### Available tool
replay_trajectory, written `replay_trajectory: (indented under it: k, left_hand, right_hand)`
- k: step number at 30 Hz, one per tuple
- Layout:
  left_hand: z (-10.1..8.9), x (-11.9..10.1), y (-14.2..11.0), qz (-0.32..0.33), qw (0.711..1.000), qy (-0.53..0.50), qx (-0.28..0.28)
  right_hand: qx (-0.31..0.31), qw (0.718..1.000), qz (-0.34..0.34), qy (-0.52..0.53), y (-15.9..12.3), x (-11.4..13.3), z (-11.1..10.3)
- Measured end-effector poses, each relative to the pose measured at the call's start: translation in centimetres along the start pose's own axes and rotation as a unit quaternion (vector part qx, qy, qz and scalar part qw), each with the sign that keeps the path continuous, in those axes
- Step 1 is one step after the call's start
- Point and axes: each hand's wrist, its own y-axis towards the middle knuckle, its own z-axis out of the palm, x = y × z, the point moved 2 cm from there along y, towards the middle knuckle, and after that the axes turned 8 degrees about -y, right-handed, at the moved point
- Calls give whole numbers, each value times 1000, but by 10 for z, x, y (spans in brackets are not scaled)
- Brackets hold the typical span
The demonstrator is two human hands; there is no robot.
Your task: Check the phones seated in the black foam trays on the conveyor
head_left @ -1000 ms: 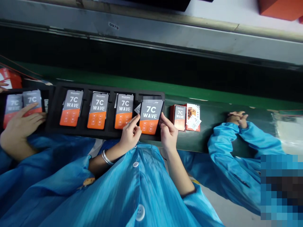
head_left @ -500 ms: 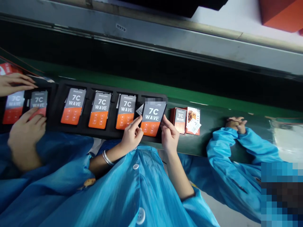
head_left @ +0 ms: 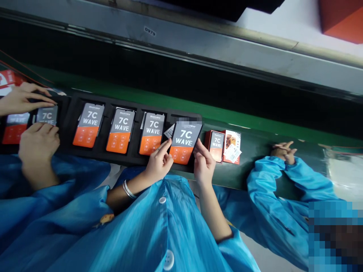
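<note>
Far-left co-worker's hand (head_left: 24, 100) has moved rightward; left hand (head_left: 158, 163) and right hand (head_left: 204, 166) hold the phone (head_left: 185, 145) between them.

"7C WAVE" on the phones (head_left: 185, 143), "Blackview" on three in the black tray (head_left: 101, 145), "0979" on the grey beam (head_left: 198, 41).

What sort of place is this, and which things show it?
Probably a factory packing line: a black tray bearing several phones, a red box holding another on the green bench, and people in blue coats.
</note>
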Motion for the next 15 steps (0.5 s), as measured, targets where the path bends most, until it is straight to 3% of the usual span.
replay_trajectory:
  k: [9,15]
  left_hand:
    - [2,-6,-2,17,999,28,23]
    - [-1,-10,-6,30,996,65,60]
  right_hand:
    - [5,997,-41,-60,-5,9,-2]
    - [-29,994,-61,-84,-12,8,0]
